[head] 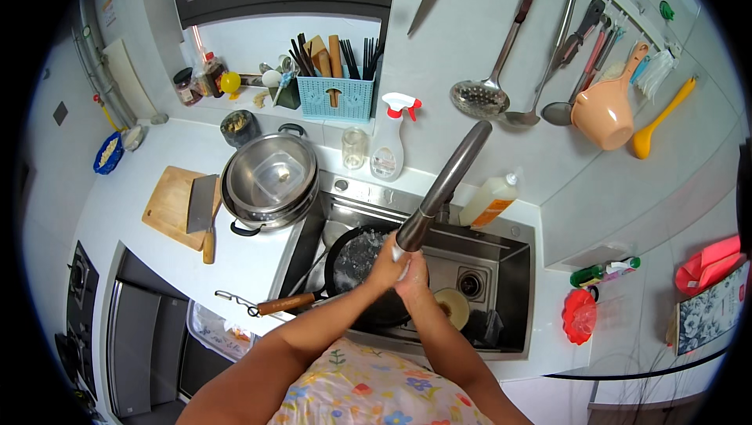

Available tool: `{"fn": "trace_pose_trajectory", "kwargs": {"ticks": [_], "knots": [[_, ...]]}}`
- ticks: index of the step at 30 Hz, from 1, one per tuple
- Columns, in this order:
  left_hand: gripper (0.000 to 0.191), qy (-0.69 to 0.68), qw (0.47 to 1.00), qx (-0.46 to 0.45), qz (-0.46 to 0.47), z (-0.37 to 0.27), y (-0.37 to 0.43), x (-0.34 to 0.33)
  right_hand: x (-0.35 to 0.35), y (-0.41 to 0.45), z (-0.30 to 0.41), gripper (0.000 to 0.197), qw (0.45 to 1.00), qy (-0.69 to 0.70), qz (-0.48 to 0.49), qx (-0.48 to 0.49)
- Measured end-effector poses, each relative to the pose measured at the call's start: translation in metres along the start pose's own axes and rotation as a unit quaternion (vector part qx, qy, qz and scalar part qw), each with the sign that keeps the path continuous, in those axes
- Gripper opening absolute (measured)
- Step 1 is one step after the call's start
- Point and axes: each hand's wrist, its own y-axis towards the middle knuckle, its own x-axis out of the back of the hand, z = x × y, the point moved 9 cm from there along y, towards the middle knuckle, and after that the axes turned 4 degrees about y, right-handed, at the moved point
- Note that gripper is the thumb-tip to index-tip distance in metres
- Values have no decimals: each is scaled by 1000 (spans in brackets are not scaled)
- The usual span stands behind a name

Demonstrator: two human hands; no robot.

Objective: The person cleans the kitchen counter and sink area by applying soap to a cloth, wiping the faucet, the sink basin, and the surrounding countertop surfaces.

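My left hand point(383, 266) and my right hand point(415, 276) meet beneath the spout of a metal faucet point(418, 222). White water or foam shows between them, and the faucet head hides part of the fingers. I cannot make out any object in either hand. Below them a black wok point(343, 257) with bubbly water sits in the stainless steel sink point(511, 284). Its wooden handle point(288, 304) reaches over the sink's left edge. To the right of my right hand a pale yellow bowl point(457, 307) lies in the sink, near the drain point(470, 281).
Left of the sink, a cleaver point(201, 204) lies on a wooden cutting board point(164, 204) beside stacked metal pots point(235, 181). Behind the sink stand a spray bottle point(388, 143), a glass jar point(354, 149) and a soap bottle point(487, 202). Utensils, including a skimmer point(479, 99), hang above.
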Motion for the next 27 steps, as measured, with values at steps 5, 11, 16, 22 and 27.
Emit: {"fn": "trace_pose_trajectory", "kwargs": {"ticks": [5,11,16,22,27], "knots": [[12,-149,976,160,-17,40,-10,-12,2,-4,39,38,982,-156,-26,98],[19,-232,949,213,-22,50,-5,-18,51,15,113,43,896,-276,-202,283],[17,-282,934,217,-25,31,-7,-15,17,9,146,59,888,-295,-180,304],[19,-274,927,252,-36,34,-12,-14,45,24,163,38,903,-177,-221,323],[18,-283,924,255,-28,37,-13,-15,56,30,166,25,896,-192,-252,311]]}}
